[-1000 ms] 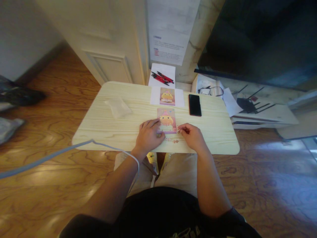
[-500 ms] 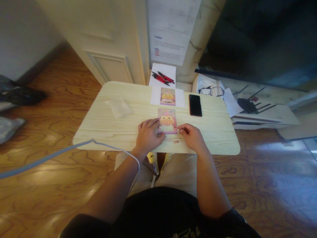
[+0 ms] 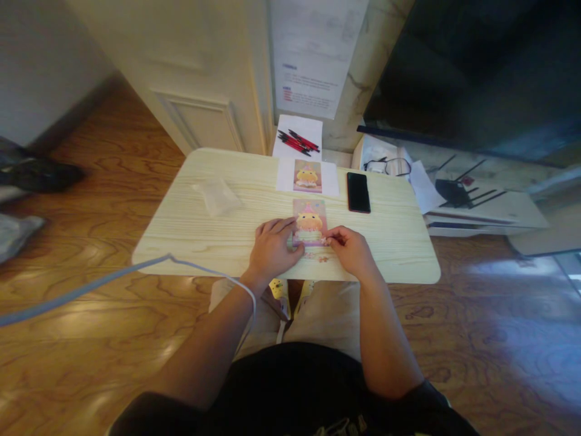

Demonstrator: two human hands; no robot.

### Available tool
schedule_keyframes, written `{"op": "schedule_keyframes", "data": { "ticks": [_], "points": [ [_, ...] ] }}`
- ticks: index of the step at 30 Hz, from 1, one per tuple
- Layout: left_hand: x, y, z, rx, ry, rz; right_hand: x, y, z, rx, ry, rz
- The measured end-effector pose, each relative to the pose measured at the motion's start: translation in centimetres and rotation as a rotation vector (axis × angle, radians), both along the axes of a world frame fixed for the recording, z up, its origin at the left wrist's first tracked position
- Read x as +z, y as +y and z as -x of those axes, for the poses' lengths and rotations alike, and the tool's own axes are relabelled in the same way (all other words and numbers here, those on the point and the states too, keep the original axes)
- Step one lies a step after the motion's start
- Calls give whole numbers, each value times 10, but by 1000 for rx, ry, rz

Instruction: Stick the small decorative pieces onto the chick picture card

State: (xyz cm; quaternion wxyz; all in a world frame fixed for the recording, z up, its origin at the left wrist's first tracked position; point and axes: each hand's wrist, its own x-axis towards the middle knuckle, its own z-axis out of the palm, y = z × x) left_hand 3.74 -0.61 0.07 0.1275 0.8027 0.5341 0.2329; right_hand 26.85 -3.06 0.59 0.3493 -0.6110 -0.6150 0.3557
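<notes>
A small picture puzzle (image 3: 309, 221) with a yellow cartoon figure lies on the wooden table (image 3: 181, 233) in front of me. My left hand (image 3: 273, 247) is open at the puzzle's left edge, fingers flat and thumb spread near its bottom corner. At the lower right corner, my right hand (image 3: 347, 245) pinches a small, pale puzzle piece (image 3: 325, 241). Too small to make out clearly, a few loose pieces (image 3: 323, 259) lie just below the puzzle. Beyond it, a matching printed picture (image 3: 307, 175) rests on white paper.
A black phone (image 3: 358, 192) lies to the right, and a clear plastic bag (image 3: 220, 197) to the left. Several red pens (image 3: 298, 142) sit on paper behind the table. Glasses (image 3: 388, 166) and a router (image 3: 454, 192) are farther right. A grey cable (image 3: 136, 266) crosses the left front edge.
The puzzle has slid slightly to the right, and my left hand has shifted a little with it. My right hand stays at the lower right corner, the piece now against the puzzle.
</notes>
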Motion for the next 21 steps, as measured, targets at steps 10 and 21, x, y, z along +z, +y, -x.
{"op": "schedule_keyframes", "data": {
  "ticks": [10,21],
  "points": [
    [1,0,0,-6,-4,5,7,-3,1,-17,46,-5],
    [0,0,0,-8,-10,5,2,1,6,0,82,-18]
  ]
}}
